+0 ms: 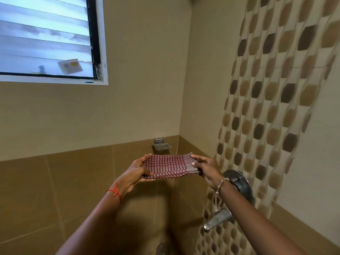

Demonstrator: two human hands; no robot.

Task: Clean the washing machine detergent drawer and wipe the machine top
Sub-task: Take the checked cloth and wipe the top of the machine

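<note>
Your cloth [168, 166] is folded into a short, thick strip, red and grey checks. It hangs in the air between your two hands, pulled flat. Its long side runs straight across, from one hand to the other.

Your left hand [137, 172] holds the left end, with fingers curled under it and the thumb on the near edge. Your right hand [206, 169] pinches the right end, with the thumb in front and the fingers over the top. Both hands are about level, and neither one is free.

The tap [218, 219] pokes out of the wall below your right hand and a bit closer to you. Its round knob [239, 183] sits just behind your right wrist. So your right hand is the nearer one to the water (I think wetting the cloth comes next). To do that, you would have to let go with one end, or lower the whole strip down and to the right.

A small soap dish [161, 145] is on the wall just past the cloth, a little above it. A window [46, 39] is high up, off to the left of your left hand.

You cannot see the machine or its drawer from here, so the cleaning itself looks not yet begun.
</note>
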